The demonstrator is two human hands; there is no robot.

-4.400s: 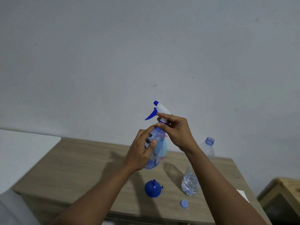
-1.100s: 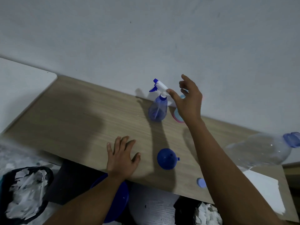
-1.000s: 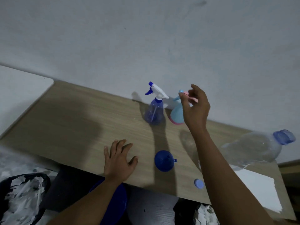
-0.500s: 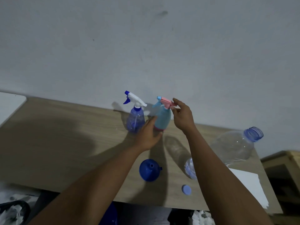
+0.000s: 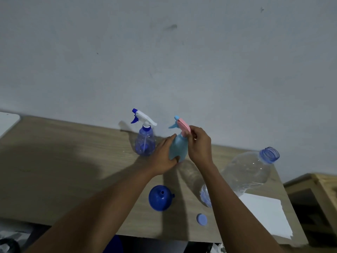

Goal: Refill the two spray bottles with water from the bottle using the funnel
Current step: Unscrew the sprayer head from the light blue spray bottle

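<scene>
A light-blue spray bottle [image 5: 179,147] with a pink head stands near the back of the wooden table [image 5: 69,157]. My left hand [image 5: 165,155] grips its body, and my right hand [image 5: 199,145] pinches its pink head at the neck. To its left stands a blue transparent spray bottle [image 5: 145,144] with a white and blue head. A blue funnel [image 5: 160,197] lies mouth-down on the table in front. The clear water bottle [image 5: 246,170] stands open at the right, partly behind my right forearm. Its blue cap [image 5: 202,219] lies near the front edge.
A white sheet [image 5: 264,214] lies at the table's right front corner. A wooden stand [image 5: 317,187] is at the far right, a white surface [image 5: 8,119] at the far left. A blue round object [image 5: 113,245] shows below the front edge.
My left hand has closed round the light-blue bottle's body and my right hand has shifted its pinch down to the neck of the pink head. The view has tilted slightly.
</scene>
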